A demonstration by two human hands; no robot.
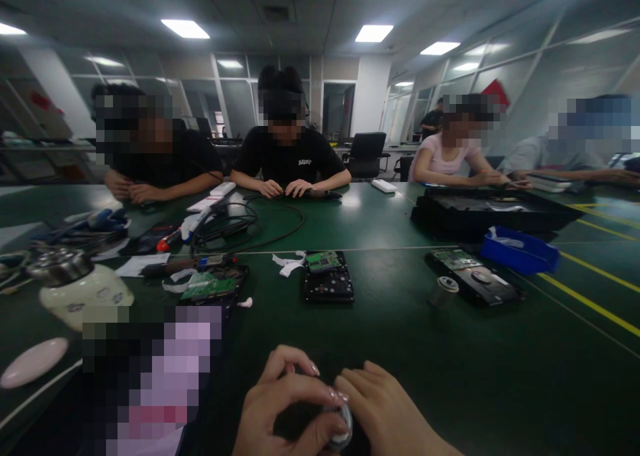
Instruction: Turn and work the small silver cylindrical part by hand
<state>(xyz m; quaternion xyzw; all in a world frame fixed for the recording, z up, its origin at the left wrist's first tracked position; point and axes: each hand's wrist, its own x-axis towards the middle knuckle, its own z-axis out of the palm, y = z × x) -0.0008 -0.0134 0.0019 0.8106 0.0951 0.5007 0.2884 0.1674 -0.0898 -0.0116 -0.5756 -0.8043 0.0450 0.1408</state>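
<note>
My left hand (290,406) is closed, its thumb and index finger pinching a small round silvery metal part (343,428) above the green table (400,349). Pressed close on the other side is my right hand (387,406), back facing up and fingers curled inward; its thumb and whatever those fingers grip are hidden. Beyond the hands lies a black flat device (327,293) with a green circuit board on it. A small metal cylinder (444,292) stands to the right, beside another black device (493,286) with a circuit board and a round metal part.
At left are a cream jar (87,296) with a metal lid, a pink oval object (34,363), a third circuit-board device (213,286) and a black cable (225,219). A blue bin (523,251) and black tray (490,209) stand at right. Several people sit opposite.
</note>
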